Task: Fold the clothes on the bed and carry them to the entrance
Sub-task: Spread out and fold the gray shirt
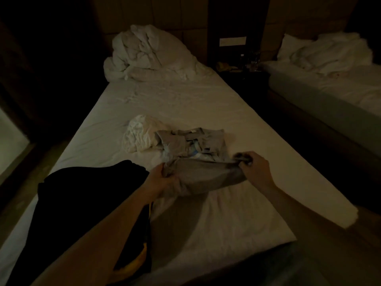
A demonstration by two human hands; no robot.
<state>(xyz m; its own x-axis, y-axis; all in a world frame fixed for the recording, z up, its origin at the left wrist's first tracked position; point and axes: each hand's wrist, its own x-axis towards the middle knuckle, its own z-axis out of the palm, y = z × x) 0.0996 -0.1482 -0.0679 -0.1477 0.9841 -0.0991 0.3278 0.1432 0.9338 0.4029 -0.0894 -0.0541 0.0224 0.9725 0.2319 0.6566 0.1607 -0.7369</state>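
Observation:
A grey garment lies on the white bed, its near edge lifted off the sheet. My left hand grips that edge at its left end, and my right hand grips it at its right end. The far part of the garment stays flat, with a pale printed patch showing in the middle. A crumpled white garment lies just beyond it to the left, touching it. A black garment with a yellow detail lies on the near left of the bed, partly under my left forearm.
A bunched white duvet is piled at the head of the bed. A second bed with rumpled bedding stands to the right across a dark gap. A dark nightstand with small items stands between the beds. The room is dim.

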